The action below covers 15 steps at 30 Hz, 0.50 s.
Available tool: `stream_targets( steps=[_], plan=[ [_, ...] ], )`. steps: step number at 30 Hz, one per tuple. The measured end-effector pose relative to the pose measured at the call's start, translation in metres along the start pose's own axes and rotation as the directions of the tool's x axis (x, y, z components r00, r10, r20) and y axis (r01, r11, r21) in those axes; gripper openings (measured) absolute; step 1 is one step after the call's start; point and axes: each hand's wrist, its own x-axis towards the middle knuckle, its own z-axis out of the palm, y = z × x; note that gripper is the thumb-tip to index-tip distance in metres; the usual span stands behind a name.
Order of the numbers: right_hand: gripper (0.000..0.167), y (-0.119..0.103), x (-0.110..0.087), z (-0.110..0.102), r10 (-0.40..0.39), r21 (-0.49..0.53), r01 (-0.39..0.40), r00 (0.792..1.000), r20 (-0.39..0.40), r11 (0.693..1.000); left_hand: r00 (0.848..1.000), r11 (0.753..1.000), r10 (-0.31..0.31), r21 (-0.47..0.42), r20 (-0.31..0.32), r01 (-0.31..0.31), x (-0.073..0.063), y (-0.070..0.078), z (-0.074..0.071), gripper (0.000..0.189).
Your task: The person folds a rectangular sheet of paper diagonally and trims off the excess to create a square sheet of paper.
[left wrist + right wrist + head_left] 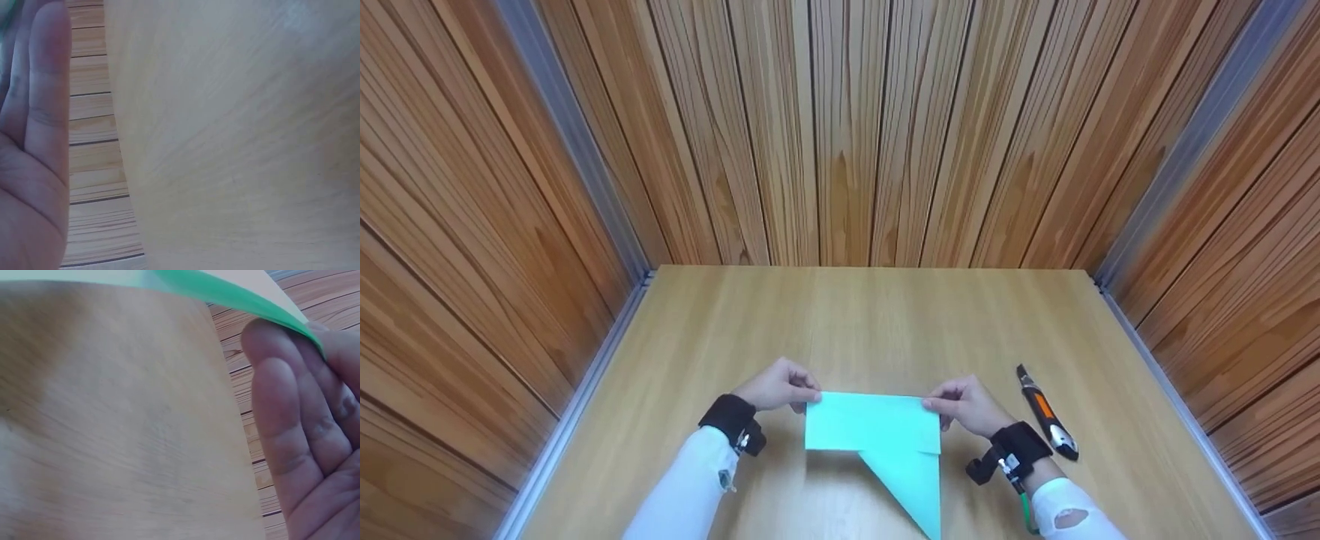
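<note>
A folded sheet of light green paper (874, 424) is held up off the table between both hands, with a triangular flap hanging down at its right side. My left hand (781, 386) pinches its upper left corner. At the upper right corner my right hand (967, 405) pinches the paper between thumb and fingers. In the right wrist view the green paper edge (225, 293) runs into the grip of the right hand (309, 422). Only part of the left hand (39, 135) shows in the left wrist view, and the paper there is almost wholly out of frame.
A utility knife (1046, 412) with an orange and black handle lies on the table to the right of my right hand. The wooden tabletop (870, 322) is bounded by wood-plank walls (847, 135) behind and at both sides, with metal rails (577, 442) along the side edges.
</note>
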Motion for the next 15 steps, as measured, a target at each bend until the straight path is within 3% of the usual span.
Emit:
stream_targets(
  steps=[8,15],
  plan=[
    [0.018,0.008,-0.005,0.004,0.047,0.026,-0.046,0.999,-0.028,0.999,0.997,0.999,-0.031,-0.028,-0.066,0.029,0.002,-0.003,0.003,0.015],
    [0.021,0.012,-0.011,0.006,0.097,0.065,-0.094,0.995,-0.04,0.993,0.986,0.993,-0.077,-0.097,-0.149,0.063,0.003,-0.003,0.005,0.018]
  ],
)
